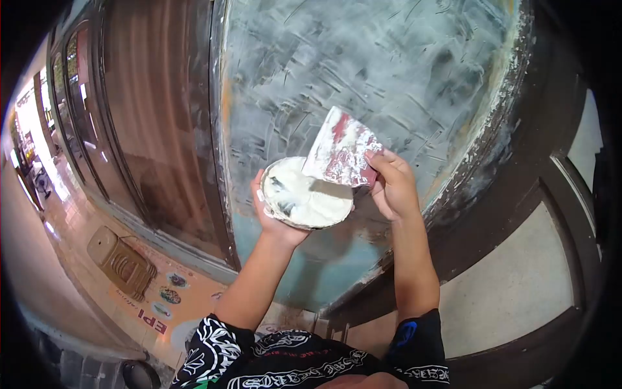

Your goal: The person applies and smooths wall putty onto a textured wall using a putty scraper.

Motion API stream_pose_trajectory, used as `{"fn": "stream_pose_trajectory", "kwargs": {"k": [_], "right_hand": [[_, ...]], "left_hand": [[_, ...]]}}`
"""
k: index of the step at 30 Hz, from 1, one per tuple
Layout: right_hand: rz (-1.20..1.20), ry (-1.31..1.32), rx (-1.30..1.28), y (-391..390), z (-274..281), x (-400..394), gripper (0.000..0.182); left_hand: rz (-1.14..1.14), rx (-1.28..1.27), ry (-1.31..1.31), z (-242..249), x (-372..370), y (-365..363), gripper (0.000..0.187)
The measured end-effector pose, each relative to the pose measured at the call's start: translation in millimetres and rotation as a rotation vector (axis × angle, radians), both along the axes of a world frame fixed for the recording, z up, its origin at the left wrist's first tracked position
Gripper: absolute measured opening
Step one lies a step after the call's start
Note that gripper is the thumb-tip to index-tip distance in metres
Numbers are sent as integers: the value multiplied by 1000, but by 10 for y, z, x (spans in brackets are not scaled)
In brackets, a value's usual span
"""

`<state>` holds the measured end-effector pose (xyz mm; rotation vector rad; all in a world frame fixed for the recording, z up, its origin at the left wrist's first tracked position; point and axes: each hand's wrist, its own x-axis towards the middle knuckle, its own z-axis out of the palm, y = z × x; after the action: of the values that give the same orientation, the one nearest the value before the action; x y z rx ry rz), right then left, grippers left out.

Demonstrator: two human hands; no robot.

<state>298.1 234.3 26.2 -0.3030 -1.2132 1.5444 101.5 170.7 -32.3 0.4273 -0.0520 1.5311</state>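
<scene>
My left hand [282, 232] cups a shallow round bowl [313, 227] from below and from its left side. White putty [327, 206] covers much of the inside, with dark patches showing through. Between the thumb and fingers of my right hand [396, 185] is a flat red putty spreader [343, 150], its face smeared with white. The spreader's lower edge overlaps the bowl's upper right part in this view. Behind both hands stands a grey-blue wall panel [376, 65] streaked with whitish scrape marks.
A rough, chipped edge [502, 97] bounds the panel on the right, beside a dark door with a pale panel [512, 279]. On the left is a dark-framed window [149, 97]. A brown plastic stool [120, 259] and a printed orange banner [188, 295] lie on the floor.
</scene>
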Motion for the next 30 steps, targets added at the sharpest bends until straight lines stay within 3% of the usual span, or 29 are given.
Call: {"fn": "stream_pose_trajectory", "kwargs": {"k": [8,21,25,30], "right_hand": [[163,36,-62,-74,298,-4,17],[215,-47,62,-50,699,-363,15],[198,-59,98,-43,896,-488,12],[239,-118,163,99,1214,-686,12]], "left_hand": [[3,56,-6,173,-23,-59,80],[128,120,-63,323,-82,-62,75],[51,258,-131,255,-176,-87,72],[91,254,-68,325,-362,-107,73]]}}
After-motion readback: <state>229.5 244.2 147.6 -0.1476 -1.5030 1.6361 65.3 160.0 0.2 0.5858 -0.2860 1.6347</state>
